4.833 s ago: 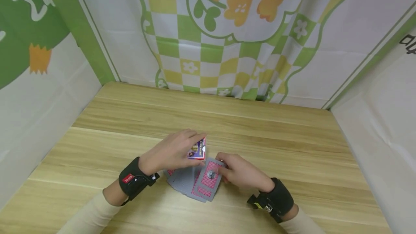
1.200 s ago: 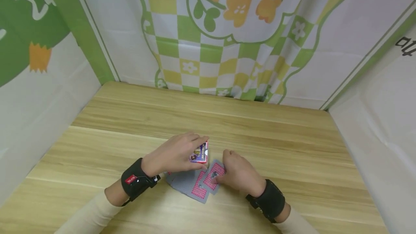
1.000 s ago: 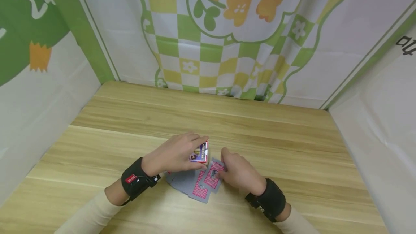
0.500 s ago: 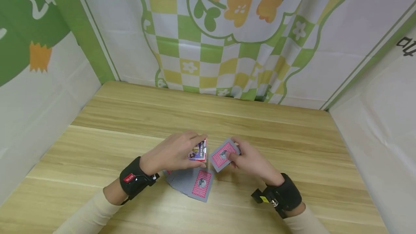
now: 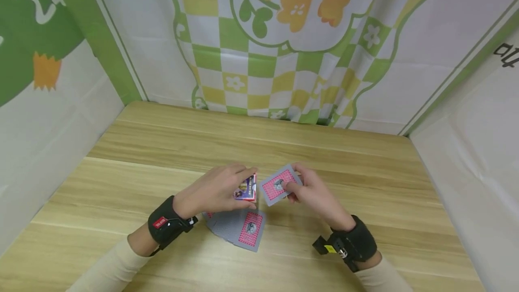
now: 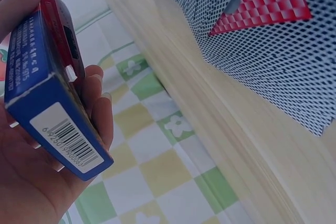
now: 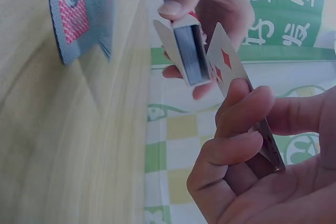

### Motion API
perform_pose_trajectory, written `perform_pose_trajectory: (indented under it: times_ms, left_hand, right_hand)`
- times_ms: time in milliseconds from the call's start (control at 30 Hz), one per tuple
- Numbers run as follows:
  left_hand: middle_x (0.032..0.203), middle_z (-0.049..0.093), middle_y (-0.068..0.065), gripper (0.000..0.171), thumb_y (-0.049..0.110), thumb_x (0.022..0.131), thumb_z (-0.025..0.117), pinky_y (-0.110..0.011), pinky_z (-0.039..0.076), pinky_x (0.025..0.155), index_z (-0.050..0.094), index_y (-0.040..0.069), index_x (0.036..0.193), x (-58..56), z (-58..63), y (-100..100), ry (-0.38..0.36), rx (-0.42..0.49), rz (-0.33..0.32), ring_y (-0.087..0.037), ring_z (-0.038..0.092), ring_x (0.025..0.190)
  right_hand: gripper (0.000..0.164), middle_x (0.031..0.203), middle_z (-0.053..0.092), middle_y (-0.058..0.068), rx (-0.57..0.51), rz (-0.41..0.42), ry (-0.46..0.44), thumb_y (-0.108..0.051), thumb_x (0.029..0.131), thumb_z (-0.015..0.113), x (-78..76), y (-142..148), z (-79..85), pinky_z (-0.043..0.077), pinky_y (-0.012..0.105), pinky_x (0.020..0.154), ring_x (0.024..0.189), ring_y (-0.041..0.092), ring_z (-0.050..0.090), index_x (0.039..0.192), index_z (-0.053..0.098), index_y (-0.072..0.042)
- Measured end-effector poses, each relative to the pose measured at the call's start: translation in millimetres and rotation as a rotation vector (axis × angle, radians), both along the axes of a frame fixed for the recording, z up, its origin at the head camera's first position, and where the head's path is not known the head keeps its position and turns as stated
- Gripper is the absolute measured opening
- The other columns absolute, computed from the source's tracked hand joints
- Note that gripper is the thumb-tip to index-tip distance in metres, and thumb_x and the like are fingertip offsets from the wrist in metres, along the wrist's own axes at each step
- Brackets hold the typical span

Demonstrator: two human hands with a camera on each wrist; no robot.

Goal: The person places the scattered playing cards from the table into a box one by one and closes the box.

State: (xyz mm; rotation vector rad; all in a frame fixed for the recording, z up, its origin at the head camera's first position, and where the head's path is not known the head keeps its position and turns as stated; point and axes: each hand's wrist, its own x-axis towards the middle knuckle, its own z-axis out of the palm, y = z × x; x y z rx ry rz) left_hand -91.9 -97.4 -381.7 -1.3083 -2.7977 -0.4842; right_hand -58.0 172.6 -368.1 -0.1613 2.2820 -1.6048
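Behind everything hangs a green, yellow and white checked curtain (image 5: 261,64), and the pale wooden desk (image 5: 344,157) spreads out in front of it. Over the desk, my left hand (image 5: 216,193) and right hand (image 5: 318,197) come in from either side, near each other but apart. Just below them, nearer to me, lies the fan of cards (image 5: 229,226), mostly grey, with one red back showing whole at its right end and part hidden by my left hand. My left fingers and thumb are clamped on the card box (image 5: 248,189), its mouth facing my right; the right wrist view shows a loose flap and something grey inside, probably cards. Smallest is the held card (image 5: 277,184), pinched between my right thumb and curled fingers, red back up, red diamonds underneath; I cannot tell whether others lie behind it. A second ago it overlapped the fan; now it is raised clear and turned, one edge just beside the box. As I judge it, this card is now free of the rest and near the mouth, though tilted to it
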Motion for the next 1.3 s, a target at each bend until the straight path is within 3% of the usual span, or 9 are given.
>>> perform_pose_trajectory:
  times_ms: [200,433,567,667,767,900,1067,1300]
  left_hand:
    - [0.126,0.072,-0.013,0.085,0.059,0.089,0.078,-0.036,0.058,0.084,0.057,0.003,0.148,0.6,0.2,0,-0.004,0.014,-0.008,-0.018,0.068,0.103]
    - [0.123,0.073,-0.009,0.087,0.062,0.087,0.078,-0.032,0.057,0.081,0.058,0.002,0.147,1.4,0.2,2,-0.008,0.034,-0.003,-0.012,0.066,0.096]
    - [0.12,0.074,-0.009,0.087,0.061,0.087,0.079,-0.029,0.057,0.079,0.059,0.002,0.146,1.3,-0.4,2,0.01,0.043,-0.005,-0.011,0.066,0.093]
    - [0.119,0.073,-0.009,0.087,0.062,0.087,0.079,-0.029,0.057,0.078,0.059,0.002,0.146,1.5,0.0,2,0.03,0.038,-0.006,-0.011,0.066,0.093]
    - [0.122,0.073,-0.011,0.087,0.062,0.088,0.078,-0.031,0.058,0.079,0.058,0.002,0.147,1.5,0.2,1,0.045,0.026,-0.002,-0.013,0.066,0.095]
    - [0.124,0.072,-0.012,0.086,0.061,0.088,0.078,-0.033,0.058,0.08,0.058,0.002,0.148,0.7,0.2,0,0.052,0.011,0.009,-0.014,0.066,0.096]
    - [0.125,0.072,-0.013,0.087,0.061,0.087,0.079,-0.037,0.06,0.087,0.058,0.003,0.148,1.8,-1.6,2,0.055,-0.008,-0.007,-0.018,0.069,0.103]
    - [0.127,0.071,-0.01,0.083,0.058,0.089,0.079,-0.039,0.059,0.098,0.057,0.003,0.148,9.8,-2.7,12,0.049,-0.003,-0.089,-0.022,0.068,0.116]
  right_hand:
    - [0.027,0.077,0.062,0.003,-0.022,-0.003,0.01,-0.007,0.104,0.055,1.0,-6,-7.2,0.044,0.025,0.061,0.065,0.015,0.052,0.129,0.055,0.001]
    - [0.028,0.067,0.059,0.0,-0.038,-0.083,0.043,-0.009,0.103,0.061,5.1,-16,-13.7,0.045,0.026,0.062,0.062,0.016,0.053,0.128,0.055,0.001]
    - [0.032,0.069,0.063,0.002,-0.036,-0.061,0.029,-0.013,0.102,0.065,7.5,-22,-17.8,0.046,0.025,0.063,0.064,0.017,0.057,0.129,0.055,0.002]
    - [0.033,0.081,0.069,0.011,-0.024,-0.027,0.006,-0.016,0.104,0.063,6.8,-23,-19.1,0.048,0.025,0.066,0.07,0.019,0.06,0.131,0.055,0.002]
    - [0.036,0.106,0.07,0.019,-0.029,-0.056,0.004,-0.014,0.106,0.056,4.4,-21,-17.4,0.052,0.026,0.071,0.081,0.017,0.061,0.136,0.056,0.005]
    - [0.035,0.105,0.063,0.014,-0.044,-0.11,0.014,-0.009,0.106,0.051,1.5,-17,-12.5,0.046,0.024,0.069,0.081,0.015,0.054,0.135,0.062,0.006]
    - [0.028,0.097,0.062,0.009,-0.019,-0.058,0.019,-0.007,0.103,0.059,2.8,-14,-11.9,0.047,0.026,0.066,0.075,0.015,0.055,0.128,0.067,0.004]
    - [0.02,0.087,0.069,0.006,-0.038,0.009,-0.001,-0.008,0.096,0.071,6.0,-25,-25.6,0.051,0.024,0.063,0.07,0.016,0.062,0.112,0.064,0.002]
